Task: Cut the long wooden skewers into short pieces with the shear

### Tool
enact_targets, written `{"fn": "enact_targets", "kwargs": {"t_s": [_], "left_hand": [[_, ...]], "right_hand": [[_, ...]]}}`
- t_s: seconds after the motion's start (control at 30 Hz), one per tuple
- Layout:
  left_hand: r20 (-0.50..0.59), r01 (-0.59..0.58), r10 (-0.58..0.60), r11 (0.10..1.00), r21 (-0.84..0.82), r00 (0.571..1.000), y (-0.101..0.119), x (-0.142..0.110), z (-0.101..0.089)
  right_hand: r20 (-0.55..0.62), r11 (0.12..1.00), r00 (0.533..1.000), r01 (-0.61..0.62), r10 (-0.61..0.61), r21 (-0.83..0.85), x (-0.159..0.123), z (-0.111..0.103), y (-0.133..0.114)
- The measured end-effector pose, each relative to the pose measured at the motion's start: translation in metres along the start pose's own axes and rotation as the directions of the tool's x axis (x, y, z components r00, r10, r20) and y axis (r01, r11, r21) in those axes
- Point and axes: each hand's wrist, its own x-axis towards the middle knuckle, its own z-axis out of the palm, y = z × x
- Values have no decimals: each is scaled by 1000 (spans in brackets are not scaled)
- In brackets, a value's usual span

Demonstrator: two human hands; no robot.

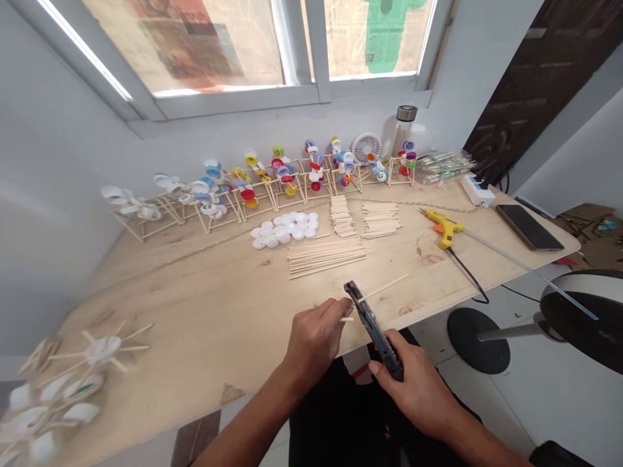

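Note:
My left hand [314, 334] is closed, its fingertips pinching a thin wooden stick [387, 286] near the tool's head. The stick's free length points right, over the table. A short wooden piece [347, 318] pokes out beside the same fingers; its other end is hidden. My right hand [418, 383] is wrapped round the lower part of a long dark hand tool [372, 327] with a blunt head, whose exact kind I cannot make out. Tool and stick cross near my left fingertips. Beyond them lie a row of long wooden sticks [326, 257] and two stacks of shorter sticks [342, 216] [381, 219].
White caps [285, 230] lie grouped mid-table. Stick-and-cap wheels on stands [292, 178] line the back. To the right are a yellow glue gun [445, 230], a power strip [477, 191] and a phone [529, 227]. Spoked wheels [103, 350] sit at the left.

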Motion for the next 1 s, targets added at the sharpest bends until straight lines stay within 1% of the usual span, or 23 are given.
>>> {"fn": "enact_targets", "kwargs": {"t_s": [0.07,0.13,0.27,0.33,0.4,0.43,0.5,0.53,0.6,0.67,0.7,0.73,0.8,0.9,1.0], "left_hand": [[52,58,-50,985,-161,997,2,3,-8],[128,132,-99,951,-279,987,4,7,-16],[313,256,-134,885,-388,940,5,15,-29],[345,278,-136,872,-402,929,4,16,-31],[308,260,-146,891,-371,940,3,16,-26],[259,231,-147,914,-333,955,3,14,-22],[119,142,-120,970,-198,986,3,10,-12],[44,90,-86,991,-103,995,2,7,-6],[-59,2,4,995,100,998,1,2,3],[-96,-54,78,971,232,992,0,-1,9],[-99,-69,97,965,255,990,-1,-2,10],[-95,-77,104,965,250,990,-1,-3,10],[-67,-67,81,980,185,994,0,-2,7],[-12,-1,1,1000,19,1000,1,0,-1],[49,80,-73,981,-178,996,3,4,-10]], "right_hand": [[9,1000,1000,17,-17,6,-3,-3,0],[15,999,999,33,-33,1,-6,-5,-1],[26,997,998,60,-59,-48,-8,-6,-1],[19,994,998,62,-60,-88,-7,-5,0],[0,993,999,49,-50,-107,-5,-1,1],[-11,994,999,40,-42,-103,-3,1,1],[-26,997,999,24,-26,-73,0,5,2],[-28,998,999,17,-19,-54,1,6,2],[-22,1000,1000,6,-6,-16,3,7,2],[-6,1000,1000,-3,3,16,3,6,1],[2,1000,1000,-6,6,27,3,4,0],[11,999,1000,-7,6,33,2,3,-1],[19,999,1000,-4,4,32,1,0,-2],[19,1000,1000,11,-11,11,-2,-4,-5],[32,1000,999,28,-28,-10,-2,-7,-6]]}}
